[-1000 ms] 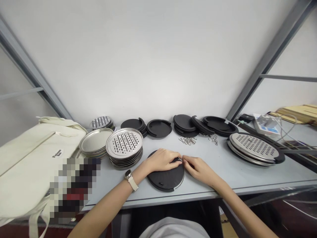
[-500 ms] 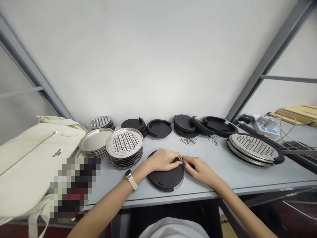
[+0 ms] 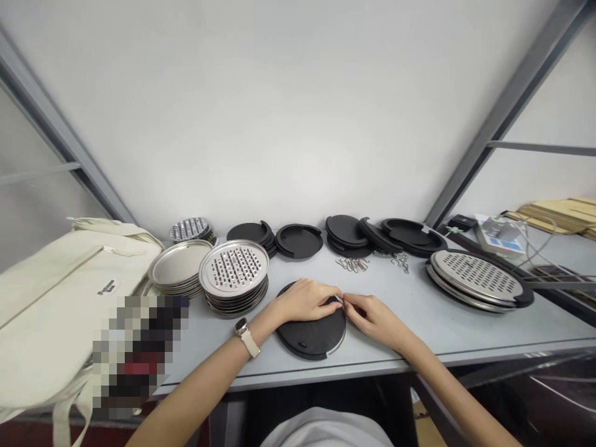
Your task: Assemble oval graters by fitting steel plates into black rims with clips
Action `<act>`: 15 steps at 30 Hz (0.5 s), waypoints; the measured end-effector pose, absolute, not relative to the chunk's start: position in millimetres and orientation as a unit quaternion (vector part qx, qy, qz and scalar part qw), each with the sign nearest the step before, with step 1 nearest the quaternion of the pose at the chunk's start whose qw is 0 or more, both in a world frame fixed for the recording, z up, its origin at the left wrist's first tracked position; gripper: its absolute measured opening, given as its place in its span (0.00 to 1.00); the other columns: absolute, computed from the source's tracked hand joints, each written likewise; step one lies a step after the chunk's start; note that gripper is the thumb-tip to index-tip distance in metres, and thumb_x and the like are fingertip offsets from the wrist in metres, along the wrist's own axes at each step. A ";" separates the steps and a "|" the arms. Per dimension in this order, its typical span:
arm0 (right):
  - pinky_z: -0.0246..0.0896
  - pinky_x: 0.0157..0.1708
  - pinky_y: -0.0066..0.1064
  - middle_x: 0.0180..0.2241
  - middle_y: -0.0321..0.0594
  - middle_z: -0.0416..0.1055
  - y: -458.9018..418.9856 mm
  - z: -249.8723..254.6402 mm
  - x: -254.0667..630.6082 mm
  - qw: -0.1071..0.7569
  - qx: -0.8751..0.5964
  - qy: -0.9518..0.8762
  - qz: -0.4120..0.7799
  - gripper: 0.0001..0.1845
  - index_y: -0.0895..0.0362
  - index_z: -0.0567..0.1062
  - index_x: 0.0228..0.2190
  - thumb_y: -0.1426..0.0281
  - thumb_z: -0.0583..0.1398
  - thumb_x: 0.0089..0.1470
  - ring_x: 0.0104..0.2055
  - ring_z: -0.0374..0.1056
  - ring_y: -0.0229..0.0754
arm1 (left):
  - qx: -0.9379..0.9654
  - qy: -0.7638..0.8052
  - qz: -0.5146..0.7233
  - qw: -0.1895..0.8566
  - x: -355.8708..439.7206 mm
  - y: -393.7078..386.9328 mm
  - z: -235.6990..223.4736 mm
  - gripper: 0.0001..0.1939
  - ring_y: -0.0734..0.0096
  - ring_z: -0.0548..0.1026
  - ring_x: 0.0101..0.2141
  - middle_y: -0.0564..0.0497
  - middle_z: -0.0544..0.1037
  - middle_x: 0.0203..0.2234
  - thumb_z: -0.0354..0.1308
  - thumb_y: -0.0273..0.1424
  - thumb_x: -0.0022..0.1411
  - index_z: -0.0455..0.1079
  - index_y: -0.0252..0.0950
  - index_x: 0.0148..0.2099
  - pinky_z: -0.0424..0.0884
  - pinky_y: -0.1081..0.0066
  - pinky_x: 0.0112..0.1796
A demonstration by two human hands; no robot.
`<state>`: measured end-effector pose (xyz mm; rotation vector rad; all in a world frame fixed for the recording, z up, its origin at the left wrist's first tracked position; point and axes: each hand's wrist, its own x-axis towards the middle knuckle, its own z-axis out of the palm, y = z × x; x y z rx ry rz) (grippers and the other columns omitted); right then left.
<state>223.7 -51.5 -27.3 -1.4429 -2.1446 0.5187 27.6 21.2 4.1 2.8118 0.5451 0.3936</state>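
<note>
A black round plastic plate (image 3: 310, 338) lies flat near the table's front edge, with a thin silvery edge showing along its lower right rim. My left hand (image 3: 307, 299) rests across the top of it, thumb and forefinger closed at the right rim. At that same spot my right hand (image 3: 367, 312) has its fingertips pinched together, touching the rim and the left fingertips. Whatever tiny thing may sit between the fingertips is hidden. Left of the plate stands a stack of round metal grater discs (image 3: 234, 270). Small wire clips (image 3: 352, 265) lie behind my hands.
Plain metal discs (image 3: 181, 264) and a cream bag (image 3: 60, 298) occupy the left side. Along the wall sit black round holders (image 3: 299, 241). Grater discs in a black holder (image 3: 479, 276) lie at the right, near a white-and-blue box (image 3: 500, 238). Grey posts (image 3: 503, 118) flank the table (image 3: 395, 285).
</note>
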 end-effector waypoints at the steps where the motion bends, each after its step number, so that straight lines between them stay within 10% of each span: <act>1: 0.52 0.26 0.27 0.21 0.34 0.67 -51.5 -27.2 223.3 0.251 -0.531 -0.787 0.189 0.15 0.56 0.69 0.27 0.69 0.48 0.61 0.22 0.61 0.37 | 0.965 0.188 0.134 0.126 27.7 21.0 4.2 0.12 0.74 0.73 0.27 0.54 0.77 0.29 0.50 0.37 0.66 0.70 0.39 0.46 0.58 0.75 0.26; 15: 0.50 0.24 0.27 0.20 0.33 0.64 -52.4 -27.2 220.2 0.250 -0.549 -0.776 0.183 0.14 0.56 0.68 0.27 0.67 0.47 0.61 0.21 0.59 0.37 | 0.963 0.185 0.145 0.136 27.3 20.9 4.0 0.09 0.75 0.71 0.26 0.55 0.76 0.28 0.51 0.35 0.66 0.70 0.39 0.44 0.55 0.75 0.25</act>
